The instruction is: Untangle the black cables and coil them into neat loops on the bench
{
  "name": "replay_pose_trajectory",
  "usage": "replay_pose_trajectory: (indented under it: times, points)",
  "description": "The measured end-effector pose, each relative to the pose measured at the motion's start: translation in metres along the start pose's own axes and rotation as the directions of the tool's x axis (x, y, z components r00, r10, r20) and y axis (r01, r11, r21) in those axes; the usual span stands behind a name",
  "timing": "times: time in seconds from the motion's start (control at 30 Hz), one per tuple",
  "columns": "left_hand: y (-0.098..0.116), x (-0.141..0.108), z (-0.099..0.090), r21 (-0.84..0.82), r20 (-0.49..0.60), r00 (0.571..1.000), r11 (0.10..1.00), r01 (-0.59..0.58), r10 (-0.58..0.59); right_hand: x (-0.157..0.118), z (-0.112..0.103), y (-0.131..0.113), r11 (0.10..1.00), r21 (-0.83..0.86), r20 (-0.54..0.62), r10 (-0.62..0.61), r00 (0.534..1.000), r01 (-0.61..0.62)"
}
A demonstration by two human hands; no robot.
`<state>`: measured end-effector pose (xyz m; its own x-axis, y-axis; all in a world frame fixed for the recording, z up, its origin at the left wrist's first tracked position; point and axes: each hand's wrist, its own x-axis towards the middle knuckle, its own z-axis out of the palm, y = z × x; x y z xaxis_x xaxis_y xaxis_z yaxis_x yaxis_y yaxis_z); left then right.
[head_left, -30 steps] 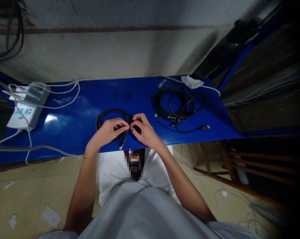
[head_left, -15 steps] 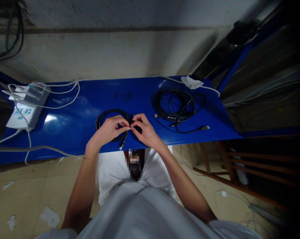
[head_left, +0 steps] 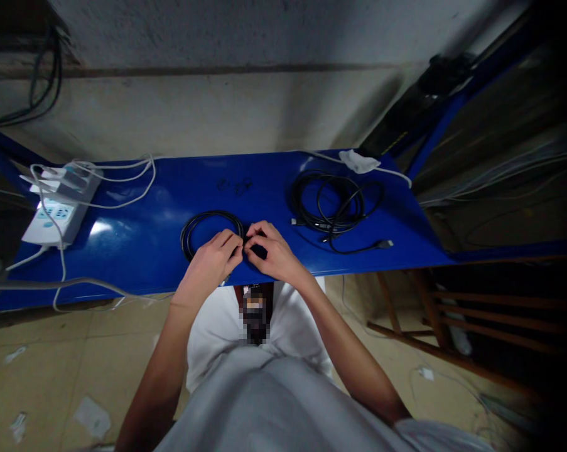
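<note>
A coiled black cable (head_left: 184, 233) lies near the front edge of the blue table. My left hand (head_left: 213, 258) covers the front right part of the coil, its fingers bent and closed on the cable. Against its fingertips, at the coil's right side, my right hand (head_left: 274, 252) has thumb and fingers pinched together. Whatever is between those right fingertips is too small and hidden to make out. The coil's plug end is mostly covered by my left hand.
More black cables (head_left: 328, 204) with plugs lie coiled to the right. Several thin black loops (head_left: 236, 186) are at the back. A white power strip (head_left: 59, 210) with cords stands at left. A dark bottle-like object (head_left: 417, 103) leans at the back right, near a white wrapper (head_left: 358, 161).
My left hand has rolled forward, its fingers curling more over the coil and covering the plug end. My right hand stays pinched at nearly the same spot. The view has shifted slightly.
</note>
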<state>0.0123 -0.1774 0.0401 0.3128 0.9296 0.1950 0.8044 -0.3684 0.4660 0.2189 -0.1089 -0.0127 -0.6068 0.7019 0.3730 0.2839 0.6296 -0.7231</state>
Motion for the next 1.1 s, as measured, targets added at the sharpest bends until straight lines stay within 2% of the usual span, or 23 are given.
replay_pose_trajectory:
  times: [0.2,0.33,0.5,0.63,0.77,0.93,1.1]
  points:
    - [0.009,-0.017,0.011,0.174,-0.057,0.995,0.981,0.086,-0.077,-0.001,-0.003,-0.005,0.980,-0.143,0.076,-0.128,0.989,0.138]
    - [0.010,-0.031,0.013,0.213,-0.065,0.996,0.974,0.071,-0.059,-0.002,0.000,-0.004,0.964,-0.111,0.166,-0.223,0.961,0.243]
    - [0.012,-0.052,0.017,0.224,-0.133,0.991,0.974,0.028,0.003,-0.010,0.009,-0.011,0.947,-0.209,0.136,-0.219,0.966,0.244]
    - [0.009,-0.067,0.020,0.163,-0.225,0.974,0.987,0.004,0.033,-0.017,0.022,-0.018,0.936,-0.258,0.081,-0.226,0.971,0.239]
    - [0.000,-0.077,0.019,0.123,-0.307,0.951,0.992,0.024,0.015,-0.023,0.040,-0.025,0.949,-0.243,0.025,-0.200,0.979,0.200]
    - [-0.014,-0.084,0.017,0.096,-0.316,0.949,0.994,0.051,-0.019,-0.027,0.055,-0.034,0.969,-0.191,-0.029,-0.164,0.986,0.155]
    - [-0.033,-0.086,0.013,-0.011,-0.365,0.929,0.998,0.067,-0.067,-0.014,0.067,-0.039,0.970,-0.193,-0.031,-0.159,0.987,0.150]
